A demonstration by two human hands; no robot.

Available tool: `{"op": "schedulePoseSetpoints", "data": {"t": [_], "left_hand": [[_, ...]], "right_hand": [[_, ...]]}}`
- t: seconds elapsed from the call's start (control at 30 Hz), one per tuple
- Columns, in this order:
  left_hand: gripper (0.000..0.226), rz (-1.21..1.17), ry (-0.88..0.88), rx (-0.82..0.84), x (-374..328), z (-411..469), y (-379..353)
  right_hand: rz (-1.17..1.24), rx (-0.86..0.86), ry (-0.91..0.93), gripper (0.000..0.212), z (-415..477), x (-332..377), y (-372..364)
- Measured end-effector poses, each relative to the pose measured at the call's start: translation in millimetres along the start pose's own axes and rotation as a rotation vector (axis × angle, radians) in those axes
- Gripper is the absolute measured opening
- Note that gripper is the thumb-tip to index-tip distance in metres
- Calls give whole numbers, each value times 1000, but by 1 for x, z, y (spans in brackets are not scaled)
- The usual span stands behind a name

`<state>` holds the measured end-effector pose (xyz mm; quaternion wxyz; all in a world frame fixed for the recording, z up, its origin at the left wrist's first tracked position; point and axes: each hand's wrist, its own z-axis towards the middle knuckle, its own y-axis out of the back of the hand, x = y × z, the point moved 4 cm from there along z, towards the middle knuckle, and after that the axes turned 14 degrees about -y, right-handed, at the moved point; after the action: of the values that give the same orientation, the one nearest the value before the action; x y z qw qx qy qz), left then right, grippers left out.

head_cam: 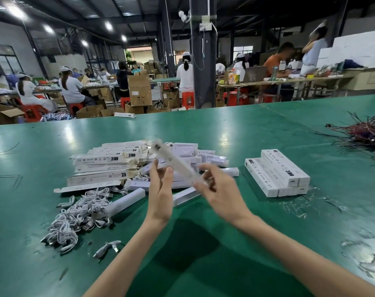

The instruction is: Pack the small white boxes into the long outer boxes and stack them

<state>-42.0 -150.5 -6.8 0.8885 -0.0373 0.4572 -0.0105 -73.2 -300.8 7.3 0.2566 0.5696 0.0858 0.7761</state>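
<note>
My right hand (219, 189) grips the near end of a long white box (173, 160), which is blurred by motion and slants up to the left above the table. Just left of it, my left hand (161, 194) is raised with straight fingers, its fingertips close to the box and holding nothing. Behind both hands lies a heap of flat long outer boxes (105, 166) mixed with plain white inner boxes (126, 202). To the right stands a neat stack of packed long boxes (276, 174), two layers high.
A pile of coiled white cables (75, 217) lies at the left front on the green table (203, 264). A bundle of dark red wires (366, 133) sits at the far right. Scraps of clear plastic film (298, 206) lie near the stack. People work at benches behind the table.
</note>
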Motion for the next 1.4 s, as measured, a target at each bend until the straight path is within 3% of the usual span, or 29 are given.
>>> {"op": "schedulePoseSetpoints", "data": {"t": [0.1, 0.27, 0.37, 0.47, 0.6, 0.7, 0.77, 0.97, 1.4], "left_hand": [[44, 125, -24, 16, 7, 0, 5], [23, 237, -64, -20, 10, 0, 8], [29, 301, -120, 2, 8, -1, 7], [32, 337, -139, 10, 7, -1, 7], [30, 379, -176, -11, 7, -1, 9], [26, 391, -177, -33, 8, 1, 12], [26, 402, -177, -38, 9, 2, 13], [27, 445, -198, -22, 10, 1, 12], [28, 487, -216, -1, 15, 0, 12]], "right_hand": [[-341, -348, 80, 26, 20, -3, 44], [-778, -504, -198, 23, 46, -40, 96], [-859, -506, -396, 23, 52, -55, 110], [-986, -404, -565, 31, 55, -65, 117], [-1094, -367, -650, 36, 57, -77, 119], [-1075, -386, -668, 69, 59, -85, 126], [-1019, -361, -706, 78, 59, -92, 131], [-797, -278, -787, 71, 58, -101, 144], [-701, -199, -806, 76, 57, -100, 148]]}}
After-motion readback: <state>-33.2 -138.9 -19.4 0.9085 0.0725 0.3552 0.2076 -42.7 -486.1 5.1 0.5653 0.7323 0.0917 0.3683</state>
